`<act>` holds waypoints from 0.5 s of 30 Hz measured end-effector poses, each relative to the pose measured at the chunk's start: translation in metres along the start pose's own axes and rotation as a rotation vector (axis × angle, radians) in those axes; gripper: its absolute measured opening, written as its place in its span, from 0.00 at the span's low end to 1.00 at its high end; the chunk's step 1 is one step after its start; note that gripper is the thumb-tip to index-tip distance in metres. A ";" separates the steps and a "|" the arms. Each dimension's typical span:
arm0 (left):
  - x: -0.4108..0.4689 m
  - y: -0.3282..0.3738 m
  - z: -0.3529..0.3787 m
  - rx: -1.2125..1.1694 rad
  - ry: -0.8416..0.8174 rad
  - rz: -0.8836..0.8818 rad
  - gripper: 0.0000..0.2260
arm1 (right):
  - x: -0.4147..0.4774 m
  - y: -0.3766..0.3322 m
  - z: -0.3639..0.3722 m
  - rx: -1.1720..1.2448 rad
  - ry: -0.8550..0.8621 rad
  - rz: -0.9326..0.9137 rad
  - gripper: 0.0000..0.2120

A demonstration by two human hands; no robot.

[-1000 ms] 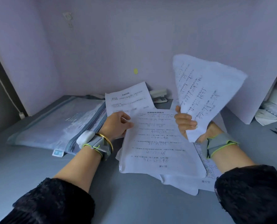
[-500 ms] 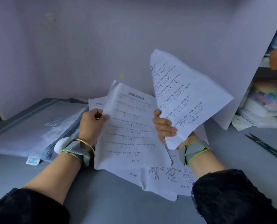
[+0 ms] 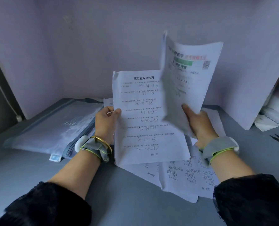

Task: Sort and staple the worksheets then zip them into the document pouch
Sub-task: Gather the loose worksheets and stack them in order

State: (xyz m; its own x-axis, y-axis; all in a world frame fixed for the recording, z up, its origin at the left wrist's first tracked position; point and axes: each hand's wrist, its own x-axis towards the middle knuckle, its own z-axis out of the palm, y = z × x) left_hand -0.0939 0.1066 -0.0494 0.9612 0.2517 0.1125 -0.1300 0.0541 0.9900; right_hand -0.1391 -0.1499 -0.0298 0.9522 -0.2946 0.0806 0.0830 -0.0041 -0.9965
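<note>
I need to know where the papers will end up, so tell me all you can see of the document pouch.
The document pouch lies flat on the grey desk, to the left of the left hand and not touched by it. It looks like soft, frosted, blue-grey plastic, with faint print on its face and a small label at its near corner. A grey zip band runs along its right edge. Whether the zip is open cannot be told. It looks thick, as if already filled.

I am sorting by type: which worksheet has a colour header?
The worksheet in the right hand, raised: green and red header; the others are plain black print.
</note>
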 end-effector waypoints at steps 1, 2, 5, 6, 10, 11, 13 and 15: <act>0.000 0.000 0.000 -0.014 -0.002 0.000 0.04 | -0.004 -0.002 0.002 -0.082 0.096 -0.081 0.14; 0.000 0.000 0.000 -0.041 -0.006 -0.003 0.04 | -0.008 -0.002 0.003 -0.133 0.150 -0.147 0.13; -0.002 0.001 0.002 -0.113 -0.019 -0.017 0.06 | -0.004 0.003 0.005 -0.259 0.210 -0.187 0.13; -0.003 0.002 0.003 -0.124 -0.019 -0.012 0.06 | -0.002 0.005 0.005 -0.308 0.208 -0.175 0.13; -0.004 0.003 0.005 -0.182 -0.008 0.023 0.04 | -0.004 0.004 0.007 -0.391 0.151 -0.156 0.17; -0.004 0.004 0.004 -0.194 -0.002 0.032 0.04 | -0.005 0.003 0.008 -0.386 0.143 -0.148 0.18; -0.005 0.007 0.003 -0.215 -0.002 0.060 0.05 | -0.010 0.001 0.011 -0.375 0.086 -0.125 0.16; -0.006 0.010 0.002 -0.250 -0.021 0.108 0.04 | -0.012 0.000 0.013 -0.377 0.032 -0.119 0.15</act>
State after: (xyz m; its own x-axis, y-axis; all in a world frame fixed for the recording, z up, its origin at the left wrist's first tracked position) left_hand -0.1006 0.1032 -0.0399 0.9431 0.2493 0.2202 -0.2853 0.2659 0.9208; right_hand -0.1462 -0.1336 -0.0307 0.9324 -0.3003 0.2009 0.0726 -0.3890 -0.9184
